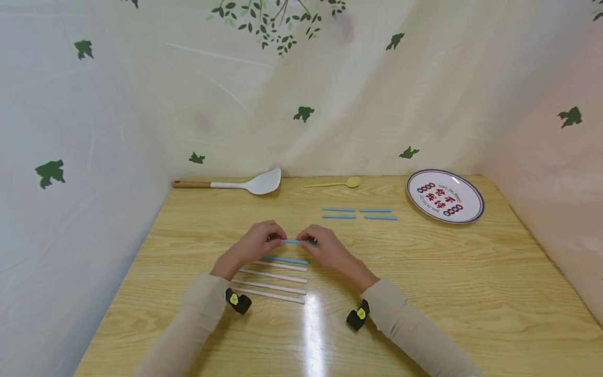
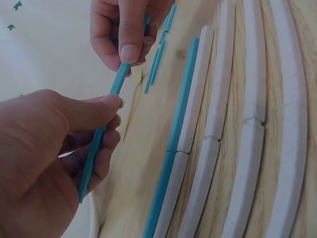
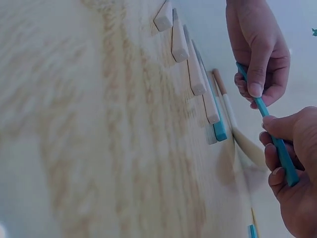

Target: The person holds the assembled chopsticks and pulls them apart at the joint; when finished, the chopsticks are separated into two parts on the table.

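Note:
A slim blue stick [image 1: 291, 241] is held level between both hands, over the table. The left hand [image 1: 261, 241] pinches one end with thumb and fingers, and the right hand [image 1: 325, 247] grips the other. Between the fingertips, a seam shows across the stick [image 2: 118, 83] in the left wrist view. Just nearer than the hands, a long blue stick [image 1: 289, 259] lies on the table beside a row of several whitish sticks [image 1: 278, 276]. Each of these has a joint line near its middle. Beyond the hands lie several short blue pieces [image 1: 339, 217] in two rows.
A white spatula [image 1: 264, 183] with a wooden handle lies at the back left. Near the back middle is a yellow spoon [image 1: 353, 181]. A patterned plate [image 1: 466, 213] stands at the back right. Printed cloth [image 1: 245, 104] hangs behind and at both sides of the wooden table [image 1: 447, 283].

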`<state>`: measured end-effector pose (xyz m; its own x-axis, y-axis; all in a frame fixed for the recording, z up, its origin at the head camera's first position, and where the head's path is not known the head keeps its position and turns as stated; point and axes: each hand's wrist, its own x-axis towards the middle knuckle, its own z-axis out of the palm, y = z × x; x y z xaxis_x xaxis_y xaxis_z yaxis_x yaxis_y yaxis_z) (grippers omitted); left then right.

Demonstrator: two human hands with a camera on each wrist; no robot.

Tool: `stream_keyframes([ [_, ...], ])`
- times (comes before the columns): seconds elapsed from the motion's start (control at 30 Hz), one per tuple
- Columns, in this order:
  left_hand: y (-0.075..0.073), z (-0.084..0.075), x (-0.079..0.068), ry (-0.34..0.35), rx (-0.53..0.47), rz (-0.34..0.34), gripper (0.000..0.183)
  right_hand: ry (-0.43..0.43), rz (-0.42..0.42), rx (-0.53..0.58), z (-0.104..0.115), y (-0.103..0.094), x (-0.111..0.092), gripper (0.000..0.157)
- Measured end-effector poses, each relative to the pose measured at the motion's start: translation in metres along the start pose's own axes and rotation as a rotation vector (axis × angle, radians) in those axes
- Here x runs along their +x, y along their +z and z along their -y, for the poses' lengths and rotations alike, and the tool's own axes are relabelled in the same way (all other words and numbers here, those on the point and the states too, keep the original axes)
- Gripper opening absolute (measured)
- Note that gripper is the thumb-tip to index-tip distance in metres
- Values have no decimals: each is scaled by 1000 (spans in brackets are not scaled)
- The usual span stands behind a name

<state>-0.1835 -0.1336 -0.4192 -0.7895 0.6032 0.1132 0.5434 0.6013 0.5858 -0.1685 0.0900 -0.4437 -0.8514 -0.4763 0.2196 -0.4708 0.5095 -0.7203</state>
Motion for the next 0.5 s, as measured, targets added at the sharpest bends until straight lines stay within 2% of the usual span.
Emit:
stream_keyframes([
  [0.17, 2, 4, 3, 28, -15, -32, 7, -11, -9, -24, 0, 0, 0, 11],
  [0.5, 3, 10, 9, 64, 6, -54, 5, -18, -46, -46, -1, -2, -3, 10],
])
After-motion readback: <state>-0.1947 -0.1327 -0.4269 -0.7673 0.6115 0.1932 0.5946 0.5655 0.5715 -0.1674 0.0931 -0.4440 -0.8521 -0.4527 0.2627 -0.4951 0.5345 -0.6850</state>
